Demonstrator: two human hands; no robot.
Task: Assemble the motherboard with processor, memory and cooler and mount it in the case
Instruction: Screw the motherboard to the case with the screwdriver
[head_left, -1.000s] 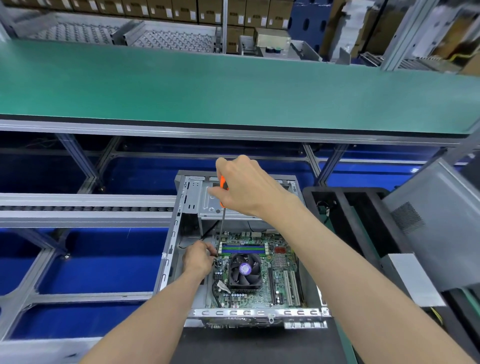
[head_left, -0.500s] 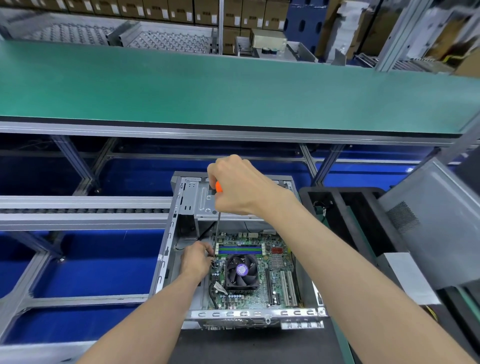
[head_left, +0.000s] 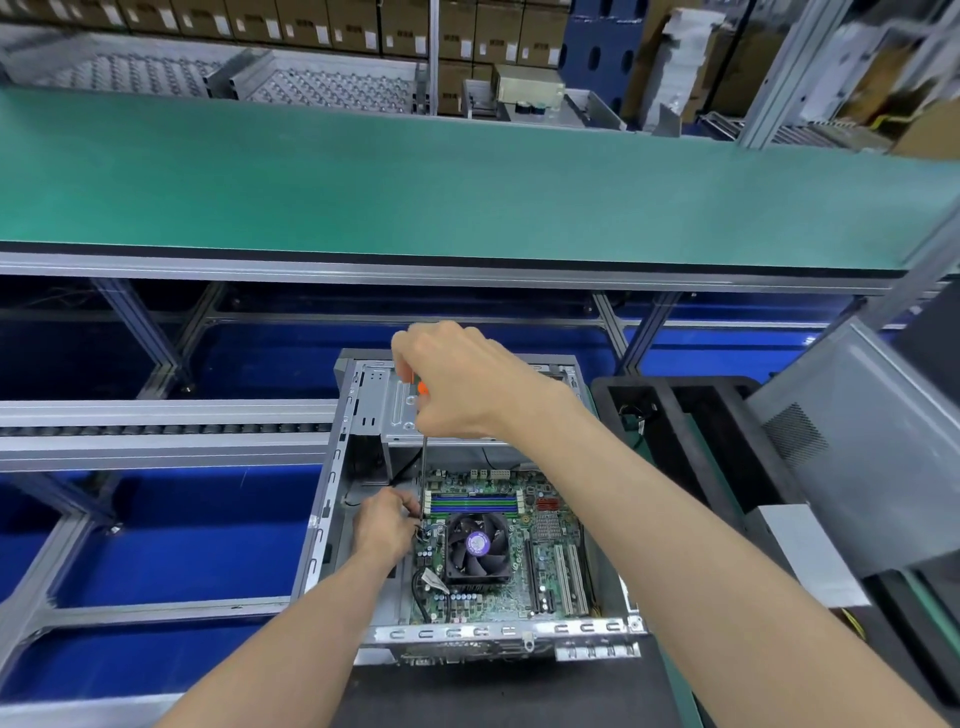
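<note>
The right hand (head_left: 457, 384) grips the orange-handled screwdriver (head_left: 423, 452) upright over the open case (head_left: 337, 467), and it has barely shifted over the last second, the shaft staying planted at the motherboard's (head_left: 524, 587) left edge. The left hand (head_left: 384, 525) stays curled down by the tip, pinching at something I can't make out, likely a screw. The cooler (head_left: 477, 545) and memory (head_left: 472, 503) already sit on the board, so I'd guess this is fastening the board down.
</note>
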